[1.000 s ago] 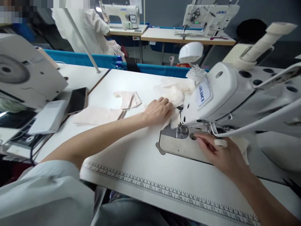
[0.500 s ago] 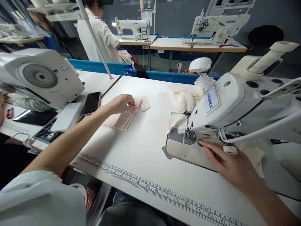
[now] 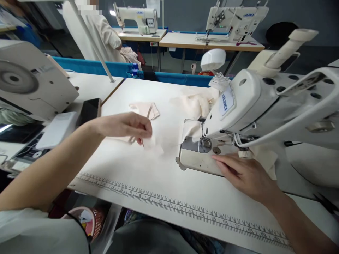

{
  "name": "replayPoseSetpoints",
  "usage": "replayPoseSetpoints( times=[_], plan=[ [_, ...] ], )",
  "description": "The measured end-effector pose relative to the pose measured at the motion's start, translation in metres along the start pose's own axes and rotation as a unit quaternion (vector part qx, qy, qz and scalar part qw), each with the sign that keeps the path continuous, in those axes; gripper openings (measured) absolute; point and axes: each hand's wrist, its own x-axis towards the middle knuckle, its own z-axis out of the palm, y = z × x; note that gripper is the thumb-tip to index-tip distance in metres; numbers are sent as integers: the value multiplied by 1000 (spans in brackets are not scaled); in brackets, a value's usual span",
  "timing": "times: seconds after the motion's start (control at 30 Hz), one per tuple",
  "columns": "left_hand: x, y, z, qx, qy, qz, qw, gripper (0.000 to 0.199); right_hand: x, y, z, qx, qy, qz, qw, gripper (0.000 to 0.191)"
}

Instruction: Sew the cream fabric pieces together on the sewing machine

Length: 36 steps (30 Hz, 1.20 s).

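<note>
Two bare hands work at a white table (image 3: 164, 176), with a sewing machine (image 3: 246, 102) on the right. Left hand (image 3: 127, 127) is above the near middle of the table, its fingers curled and pinching a thin, pale cloth piece (image 3: 154, 147). That piece hangs to the right of the fingertips, blurred, between the hand and the machine, well apart from the needle. Below and partly behind the same hand lies pale pink cloth (image 3: 120, 139), mostly covered by the wrist; a small cut piece (image 3: 152, 110) lies flat just beyond the fingers.

Right hand (image 3: 246, 176) is at the near side of the machine, fingers stretched forward and close together, tips at the metal bed (image 3: 200, 161). The palm is hidden, so I cannot tell whether those fingers grip anything.

Left of the needle, a cream cloth (image 3: 192, 127) lies across the far part of the bed, and a crumpled heap (image 3: 194, 105) sits farther back. On the left are a phone (image 3: 90, 110) and a white box (image 3: 56, 130). A printed ruler (image 3: 180, 208) runs along the near edge. Below, at near left, stands a pink basket (image 3: 98, 220). At far left, a co-worker in white (image 3: 90, 38) is beside another machine (image 3: 144, 19).
</note>
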Motion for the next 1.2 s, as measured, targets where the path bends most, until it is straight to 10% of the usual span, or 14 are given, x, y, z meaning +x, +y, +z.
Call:
replayPoseSetpoints(
  times=[0.1,0.2,0.27,0.37,0.47,0.67,0.9,1.2],
  plan=[
    [27,18,41,-132,-161,4,978,21,2,-15,-6,124,-103,-23,987,21],
    [67,27,73,-112,-209,-7,972,16,1,-24,-5,165,-133,-38,977,20],
    [87,31,84,-46,-179,-7,983,16,-2,-25,0,128,-114,-51,984,18],
    [92,35,94,125,30,45,991,15,-7,-24,9,39,-71,-86,993,22],
    [66,37,107,285,240,156,915,17,-8,-27,15,-12,-50,-117,992,24],
    [14,30,158,454,179,305,818,24,-2,-40,19,-65,-49,-120,989,25],
    [16,21,163,458,139,317,819,30,1,-37,22,-204,-25,-18,979,36],
    [18,17,158,407,156,330,837,24,-1,-43,23,-113,-61,-85,988,32]
  ],
)
